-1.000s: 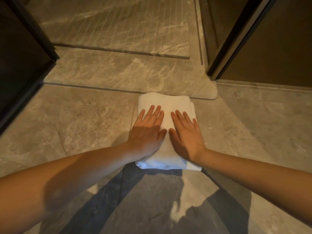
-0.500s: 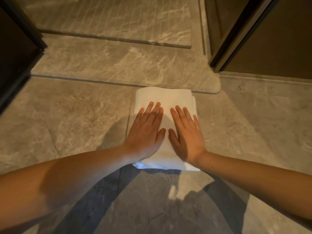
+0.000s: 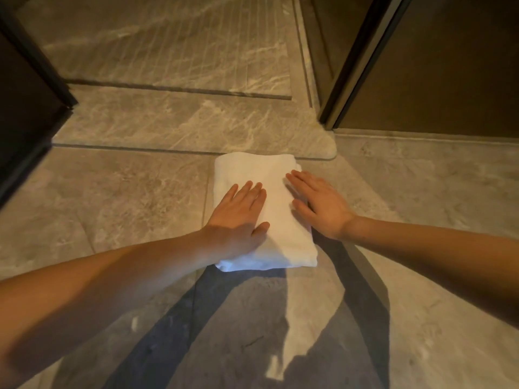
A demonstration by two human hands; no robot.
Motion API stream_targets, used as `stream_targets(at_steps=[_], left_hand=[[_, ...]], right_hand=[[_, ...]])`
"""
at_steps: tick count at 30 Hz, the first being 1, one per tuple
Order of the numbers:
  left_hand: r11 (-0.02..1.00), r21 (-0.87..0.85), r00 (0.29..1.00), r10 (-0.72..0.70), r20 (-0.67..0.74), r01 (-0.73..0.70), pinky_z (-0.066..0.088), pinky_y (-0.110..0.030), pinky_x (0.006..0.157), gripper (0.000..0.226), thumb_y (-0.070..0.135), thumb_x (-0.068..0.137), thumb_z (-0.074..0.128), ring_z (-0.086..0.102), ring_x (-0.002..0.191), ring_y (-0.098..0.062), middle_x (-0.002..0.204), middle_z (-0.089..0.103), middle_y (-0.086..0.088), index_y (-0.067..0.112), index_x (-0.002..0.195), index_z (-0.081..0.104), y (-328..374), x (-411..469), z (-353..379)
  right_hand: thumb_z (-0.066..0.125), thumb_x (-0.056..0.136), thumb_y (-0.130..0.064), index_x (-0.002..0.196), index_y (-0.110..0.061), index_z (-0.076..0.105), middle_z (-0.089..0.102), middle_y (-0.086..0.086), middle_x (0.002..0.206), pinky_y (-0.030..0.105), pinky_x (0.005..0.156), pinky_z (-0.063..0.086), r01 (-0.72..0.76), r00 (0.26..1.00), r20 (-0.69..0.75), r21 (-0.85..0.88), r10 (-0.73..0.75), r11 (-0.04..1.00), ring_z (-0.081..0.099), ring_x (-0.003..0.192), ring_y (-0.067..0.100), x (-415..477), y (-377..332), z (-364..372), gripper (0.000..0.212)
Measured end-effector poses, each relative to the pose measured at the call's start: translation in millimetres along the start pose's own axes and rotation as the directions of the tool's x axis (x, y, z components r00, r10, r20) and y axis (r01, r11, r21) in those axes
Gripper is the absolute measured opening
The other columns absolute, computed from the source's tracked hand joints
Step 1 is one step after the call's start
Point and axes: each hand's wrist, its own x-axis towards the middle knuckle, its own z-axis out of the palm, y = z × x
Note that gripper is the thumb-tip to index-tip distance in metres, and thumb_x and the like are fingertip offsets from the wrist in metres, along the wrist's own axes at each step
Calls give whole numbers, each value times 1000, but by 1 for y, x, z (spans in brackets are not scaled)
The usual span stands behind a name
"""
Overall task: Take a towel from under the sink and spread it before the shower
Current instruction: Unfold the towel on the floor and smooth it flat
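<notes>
left forearm (image 3: 112, 279) and left grip (image 3: 238, 217) are bare, likewise right forearm (image 3: 435, 248) and right grip (image 3: 320, 204).

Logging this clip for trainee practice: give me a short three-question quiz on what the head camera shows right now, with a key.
1. True or false: the white towel lies fully spread out on the floor.
2. Where is the towel's far edge? A) close by the raised shower step; B) inside the shower; C) draped over a door.
3. How do the left hand and the right hand meet the towel?
Key: 1 false, it is folded in a thick stack. 2 A. 3 Both rest flat on top with straight fingers, no grip; the right hand sits at the towel's right edge.
</notes>
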Motion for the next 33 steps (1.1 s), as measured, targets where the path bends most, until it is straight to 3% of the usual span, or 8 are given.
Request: stream_targets(at_steps=[8,13,18,22,24,27,30,33], left_hand=[[962,26,961,271,-43,-271,3,-39,120,89,65,90,41,12,149,-29,162,15,-13,8,153,17,47,-14,16],[969,37,968,245,-46,-244,13,-48,119,88,59,88,54,15,148,-31,161,18,-13,8,152,21,50,-11,27],[947,-187,958,229,-170,-260,14,-37,119,62,46,97,47,23,147,-21,158,31,-5,15,149,33,42,-11,32],[719,-680,967,-43,-249,-143,28,-5,101,42,36,98,51,51,123,-4,131,61,4,25,139,48,31,-16,22],[531,-836,923,-237,-303,-138,36,-2,86,31,34,97,52,59,105,7,114,65,19,32,128,52,28,-22,16],[316,-940,860,-436,-265,-129,41,-7,85,21,32,96,51,59,102,7,104,67,23,38,115,58,27,-28,9],[186,-980,804,-572,-163,-67,43,-8,76,17,30,98,53,61,89,7,90,68,26,44,104,61,26,-29,5],[128,-992,787,-611,-90,-14,45,-14,78,14,31,98,53,62,89,4,92,69,18,37,106,63,24,-27,3]], right_hand=[[44,101,-32,154,-20,25,26,5,160,34,117,19,-73,996,-52,29,75,997,23,147,23,-34,25,-8,58],[44,101,-31,155,-24,20,22,1,162,25,114,19,-117,993,-10,117,119,986,23,147,19,-37,32,-2,60],[45,100,-26,155,-21,24,28,2,160,28,112,26,-125,990,-46,180,135,976,30,143,21,-32,33,-1,58],[46,100,-19,149,-20,36,41,2,152,24,103,32,-144,965,-143,413,220,899,42,135,20,-34,28,5,50],[46,100,-21,145,-21,42,47,0,147,23,100,34,-167,944,-172,484,281,859,47,130,17,-35,24,9,45],[47,99,-20,133,-19,55,57,-1,134,21,95,37,-204,939,-142,505,313,839,54,120,17,-37,21,19,35],[49,98,-25,131,-19,57,57,-1,132,23,94,38,-155,972,-101,407,213,900,54,118,19,-39,14,22,35],[46,98,-46,150,-23,35,33,1,156,28,112,25,5,998,65,127,-13,992,32,141,20,-34,2,28,58]])
